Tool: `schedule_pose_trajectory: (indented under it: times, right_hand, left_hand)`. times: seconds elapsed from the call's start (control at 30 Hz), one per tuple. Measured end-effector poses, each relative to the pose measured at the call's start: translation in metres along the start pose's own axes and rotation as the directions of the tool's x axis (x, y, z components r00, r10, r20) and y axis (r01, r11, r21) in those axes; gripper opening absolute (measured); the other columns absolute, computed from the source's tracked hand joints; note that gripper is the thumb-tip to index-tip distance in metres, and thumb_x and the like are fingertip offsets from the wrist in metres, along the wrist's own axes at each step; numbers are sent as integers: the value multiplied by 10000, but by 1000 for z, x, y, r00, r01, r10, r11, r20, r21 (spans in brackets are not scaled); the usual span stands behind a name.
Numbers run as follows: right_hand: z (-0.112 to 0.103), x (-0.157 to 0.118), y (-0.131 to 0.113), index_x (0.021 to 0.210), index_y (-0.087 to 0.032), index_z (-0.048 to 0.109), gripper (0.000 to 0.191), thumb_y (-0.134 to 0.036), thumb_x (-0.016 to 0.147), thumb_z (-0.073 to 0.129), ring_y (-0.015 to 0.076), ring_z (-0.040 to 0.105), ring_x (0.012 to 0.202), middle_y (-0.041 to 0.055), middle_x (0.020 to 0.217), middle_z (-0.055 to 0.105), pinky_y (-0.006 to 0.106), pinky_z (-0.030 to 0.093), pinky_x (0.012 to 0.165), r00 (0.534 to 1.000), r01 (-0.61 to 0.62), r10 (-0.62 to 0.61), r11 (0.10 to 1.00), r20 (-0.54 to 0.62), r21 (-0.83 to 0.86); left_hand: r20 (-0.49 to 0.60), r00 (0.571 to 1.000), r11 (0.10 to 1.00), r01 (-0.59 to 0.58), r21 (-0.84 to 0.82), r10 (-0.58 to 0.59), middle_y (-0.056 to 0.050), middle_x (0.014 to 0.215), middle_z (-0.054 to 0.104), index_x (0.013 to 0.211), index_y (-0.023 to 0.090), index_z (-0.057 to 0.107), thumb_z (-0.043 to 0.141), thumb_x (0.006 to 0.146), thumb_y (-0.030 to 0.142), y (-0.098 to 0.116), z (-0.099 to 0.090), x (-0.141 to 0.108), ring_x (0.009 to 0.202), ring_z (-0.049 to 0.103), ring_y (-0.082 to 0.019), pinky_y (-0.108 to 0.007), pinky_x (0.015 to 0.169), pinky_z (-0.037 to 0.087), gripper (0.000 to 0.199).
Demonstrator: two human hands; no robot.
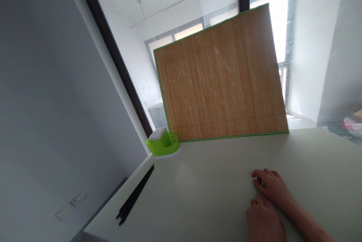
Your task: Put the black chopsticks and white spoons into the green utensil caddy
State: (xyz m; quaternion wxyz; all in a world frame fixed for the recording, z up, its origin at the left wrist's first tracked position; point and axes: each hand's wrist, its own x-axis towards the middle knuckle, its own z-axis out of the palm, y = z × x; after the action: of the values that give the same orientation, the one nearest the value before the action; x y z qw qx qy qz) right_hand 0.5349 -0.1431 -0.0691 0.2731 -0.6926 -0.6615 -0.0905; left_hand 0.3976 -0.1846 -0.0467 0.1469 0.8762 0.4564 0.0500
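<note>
My right hand [271, 187] rests on the white table [209, 193] at the lower right. Its fingers are bent, with a small gap between thumb and forefinger and nothing visible in it. Just below it, close against its wrist, lies my left hand [263, 217], its fingers curled in and no object showing. Several thin black sticks [135, 195] lie bundled near the table's left edge, far from both hands. A bright green holder [162, 144] with a white slatted part stands at the back left corner.
A brown bamboo mat [223, 80] with green edging stands upright against the glass partition [124, 4] behind the table. To the left is a grey wall [56, 102] with a socket plate [77, 199]. A translucent plastic bag [353, 126] appears at the far right.
</note>
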Motion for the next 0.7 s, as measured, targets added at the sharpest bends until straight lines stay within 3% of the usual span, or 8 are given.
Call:
schedule_pose_trajectory:
  times: [0.2,0.3,0.4,0.47,0.53,0.63,0.7]
  right_hand:
    - [2,-4,7,849,-269,645,147,-263,817,501,214,628,792,-13,794,694,412,349,825,991,133,-134,987,-8,-86]
    - [4,-3,10,907,-265,647,170,-305,816,509,238,625,842,9,866,703,444,331,868,973,204,-217,968,-75,-146]
    - [4,-3,6,963,-257,637,212,-356,824,512,263,606,900,31,923,696,460,328,881,954,249,-271,955,-126,-162]
    - [3,-4,-2,970,-260,634,211,-368,833,515,265,597,914,30,931,692,463,332,885,943,285,-305,946,-132,-153]
    - [2,-5,-13,967,-268,632,190,-359,844,519,253,594,913,23,930,689,461,335,897,931,331,-346,935,-119,-129]
    - [-2,-7,-28,961,-278,626,157,-328,857,520,237,591,909,14,925,681,472,323,934,912,388,-396,917,-107,-90]
    - [-5,-7,-35,967,-278,622,155,-317,859,517,237,590,903,18,927,677,491,308,955,904,404,-411,911,-120,-76]
  left_hand:
    - [91,994,986,-40,-160,55,-201,1228,474,1317,124,420,503,798,517,-8,-11,-19,1074,428,-349,-528,877,397,656]
    - [53,995,976,-67,-207,80,-174,1227,491,1328,156,407,495,777,605,-19,-18,-23,1065,438,-330,-514,887,402,716]
    - [-34,995,969,-102,-224,97,-121,1211,518,1343,200,389,487,777,639,-45,-32,-25,1067,464,-288,-445,920,411,723]
    - [-110,991,977,-98,-191,78,-93,1242,508,1378,213,344,462,821,594,-74,-47,-24,1094,467,-252,-380,956,400,684]
    - [-175,985,994,-23,-105,5,-92,1279,487,1401,188,314,430,875,492,-113,-66,-23,1135,451,-228,-326,987,375,619]
    - [-198,961,969,218,113,-193,-118,1274,496,1384,129,344,402,897,304,-184,-100,-21,1151,451,-217,-292,992,355,520]
    - [-202,913,866,401,299,-353,-119,1260,508,1353,120,380,373,891,201,-234,-123,-26,1158,456,-201,-258,969,361,470]
